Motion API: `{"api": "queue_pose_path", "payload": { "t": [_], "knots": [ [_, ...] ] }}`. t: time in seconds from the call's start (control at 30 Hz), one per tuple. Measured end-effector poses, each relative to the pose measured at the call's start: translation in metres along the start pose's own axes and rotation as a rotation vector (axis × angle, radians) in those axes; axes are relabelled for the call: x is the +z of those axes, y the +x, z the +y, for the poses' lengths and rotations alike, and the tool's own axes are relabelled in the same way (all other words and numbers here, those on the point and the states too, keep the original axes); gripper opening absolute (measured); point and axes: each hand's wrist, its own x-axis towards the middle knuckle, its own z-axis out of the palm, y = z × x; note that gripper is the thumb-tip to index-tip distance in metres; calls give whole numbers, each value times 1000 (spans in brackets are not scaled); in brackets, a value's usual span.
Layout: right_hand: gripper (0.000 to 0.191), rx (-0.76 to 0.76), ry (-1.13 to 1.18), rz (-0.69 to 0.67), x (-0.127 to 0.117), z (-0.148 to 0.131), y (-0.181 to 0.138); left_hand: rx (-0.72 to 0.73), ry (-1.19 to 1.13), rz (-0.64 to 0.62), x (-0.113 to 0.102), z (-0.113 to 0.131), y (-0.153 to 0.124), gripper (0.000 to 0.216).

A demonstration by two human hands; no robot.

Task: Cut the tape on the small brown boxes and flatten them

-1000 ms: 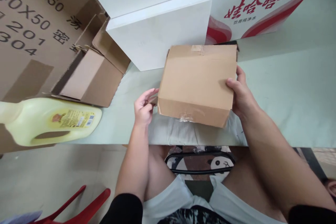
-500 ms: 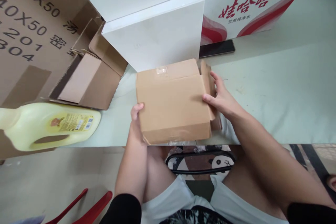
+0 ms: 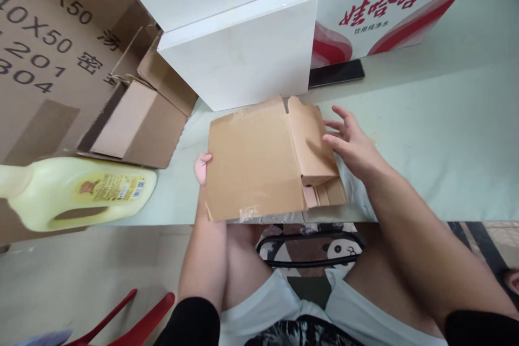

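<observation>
A brown cardboard box (image 3: pixel 251 162) lies near the front edge of the table, its right end flaps folded partly outward. Clear tape shows along its lower edge. My left hand (image 3: pixel 201 167) grips the box's left edge, thumb on top and the other fingers hidden beneath. Beside the right end, my right hand (image 3: pixel 348 143) has its fingers spread, with the thumb tip at or near the raised flap (image 3: pixel 312 140); I cannot tell whether it touches.
Behind the box stand a white box (image 3: pixel 243 59), a red-and-white carton (image 3: pixel 377 16) and a black phone (image 3: pixel 336 74). To the left are an opened small carton (image 3: pixel 158 130), a pale yellow jug (image 3: pixel 85 192) and a large printed carton (image 3: pixel 44 65). A red chair (image 3: pixel 141 321) is below.
The box has flattened and shifted slightly left, and its right end flap has swung outward. My right hand has loosened from that end and its fingers have spread.
</observation>
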Motion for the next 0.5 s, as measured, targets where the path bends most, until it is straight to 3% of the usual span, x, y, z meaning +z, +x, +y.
{"api": "queue_pose_path", "payload": {
  "t": [0.2, 0.27, 0.37, 0.5],
  "knots": [
    [108, -252, -380, -210, 2, -2, -7, -8, -10, 178, -4, 12, 10, 66],
    [106, -333, -583, -176, 12, 0, -9, -3, -17, 200, 1, 10, 8, 67],
    [99, -349, -836, -50, 29, 6, -12, -3, 29, 136, 11, 3, 4, 65],
    [88, -409, -941, 34, 40, 13, -15, 6, 93, 108, 12, -1, 4, 63]
  ]
}}
